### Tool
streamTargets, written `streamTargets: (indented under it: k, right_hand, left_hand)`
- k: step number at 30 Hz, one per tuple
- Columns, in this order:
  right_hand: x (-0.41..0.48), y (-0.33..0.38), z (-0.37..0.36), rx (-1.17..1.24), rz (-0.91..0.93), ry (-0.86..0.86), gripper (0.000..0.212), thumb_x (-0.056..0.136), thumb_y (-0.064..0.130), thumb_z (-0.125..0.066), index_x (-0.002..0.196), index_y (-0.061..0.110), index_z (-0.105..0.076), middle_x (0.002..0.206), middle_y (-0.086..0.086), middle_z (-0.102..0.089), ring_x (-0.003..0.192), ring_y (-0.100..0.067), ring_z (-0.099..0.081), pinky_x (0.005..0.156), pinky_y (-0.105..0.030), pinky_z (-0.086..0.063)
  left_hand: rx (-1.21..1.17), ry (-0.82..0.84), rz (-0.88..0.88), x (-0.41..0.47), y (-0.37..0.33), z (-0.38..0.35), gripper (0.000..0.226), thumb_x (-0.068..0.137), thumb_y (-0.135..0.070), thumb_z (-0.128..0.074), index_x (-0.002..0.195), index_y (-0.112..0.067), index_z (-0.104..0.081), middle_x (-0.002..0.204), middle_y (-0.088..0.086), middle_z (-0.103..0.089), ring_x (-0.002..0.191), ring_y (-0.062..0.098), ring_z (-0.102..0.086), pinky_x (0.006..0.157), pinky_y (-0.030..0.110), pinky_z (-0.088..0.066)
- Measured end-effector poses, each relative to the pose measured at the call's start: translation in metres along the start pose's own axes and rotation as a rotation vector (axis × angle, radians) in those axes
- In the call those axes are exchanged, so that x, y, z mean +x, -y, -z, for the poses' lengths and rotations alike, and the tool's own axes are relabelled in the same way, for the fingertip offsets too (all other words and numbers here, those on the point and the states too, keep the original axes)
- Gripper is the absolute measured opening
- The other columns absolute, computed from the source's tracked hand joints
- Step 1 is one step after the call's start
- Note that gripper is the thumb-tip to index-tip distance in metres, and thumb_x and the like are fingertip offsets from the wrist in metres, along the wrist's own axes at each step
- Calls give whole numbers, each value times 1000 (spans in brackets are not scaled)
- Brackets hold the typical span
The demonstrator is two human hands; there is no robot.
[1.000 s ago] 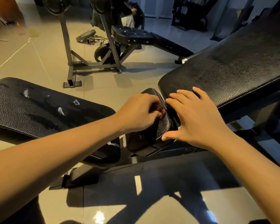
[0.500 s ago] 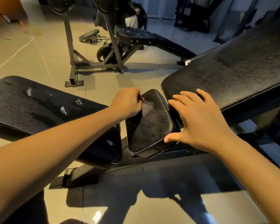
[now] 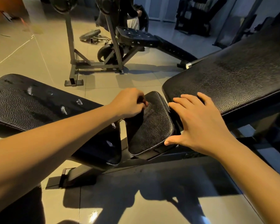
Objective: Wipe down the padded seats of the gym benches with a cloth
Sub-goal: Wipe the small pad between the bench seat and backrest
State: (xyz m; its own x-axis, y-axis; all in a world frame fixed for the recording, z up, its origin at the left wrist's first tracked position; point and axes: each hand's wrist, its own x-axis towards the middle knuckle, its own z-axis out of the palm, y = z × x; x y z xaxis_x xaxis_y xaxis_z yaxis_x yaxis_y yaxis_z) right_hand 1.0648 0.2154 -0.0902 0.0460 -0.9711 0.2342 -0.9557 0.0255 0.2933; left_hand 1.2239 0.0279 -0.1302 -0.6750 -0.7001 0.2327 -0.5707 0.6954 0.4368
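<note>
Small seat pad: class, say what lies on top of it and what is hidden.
The left hand rests curled on the small seat pad, at its far left corner; the right hand touches its near right edge with the thumb. Any cloth beneath the curled fingers is hidden.

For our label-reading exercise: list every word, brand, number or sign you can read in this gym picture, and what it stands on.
None. No readable word, number or logo shows on the small seat pad, the left bench pad, the right bench pad, the metal rack or the floor.
</note>
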Motion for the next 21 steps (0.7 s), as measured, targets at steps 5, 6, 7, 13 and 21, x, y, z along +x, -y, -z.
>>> streamTargets:
  k: [5, 6, 7, 13, 21]
  right_hand:
    - [-1, -1, -2, -3, -1, -6, 111, 53, 92, -58, 137, 19, -58, 141, -4, -60, 137, -28, -50, 117, -57, -32]
    - [-1, 0, -2, 4, 1, -14, 111, 53, 92, -57, 137, 19, -58, 141, -4, -60, 137, -28, -50, 117, -57, -31]
    - [-1, -1, -2, 10, 1, -24, 110, 53, 91, -58, 137, 19, -58, 140, -4, -60, 136, -28, -50, 117, -57, -31]
    - [-1, -1, -4, -3, 1, -27, 110, 53, 90, -67, 137, 19, -59, 140, -4, -60, 136, -29, -50, 117, -57, -31]
    - [-1, 0, -3, -7, -3, -16, 111, 55, 90, -62, 139, 19, -58, 143, -4, -59, 138, -28, -49, 118, -56, -30]
  left_hand:
    - [43, -49, 52, 4, 4, -4, 18, 95, -22, -64, 109, -12, -72, 104, 7, -73, 96, 25, -64, 79, 35, -49]
    - [68, -52, 90, 5, 8, -3, 21, 94, -21, -64, 110, -11, -72, 105, 10, -73, 99, 29, -65, 82, 37, -52]
    - [84, -42, 96, 7, 8, -1, 20, 93, -20, -64, 109, -10, -72, 104, 12, -73, 100, 32, -66, 83, 38, -53]
    - [-33, 3, -59, 4, -14, 0, 15, 92, -25, -68, 102, -15, -73, 96, 2, -72, 90, 21, -65, 75, 34, -51]
    - [-88, 55, -28, 12, 1, 5, 16, 92, -23, -71, 105, -16, -75, 96, 2, -73, 91, 18, -65, 80, 33, -53]
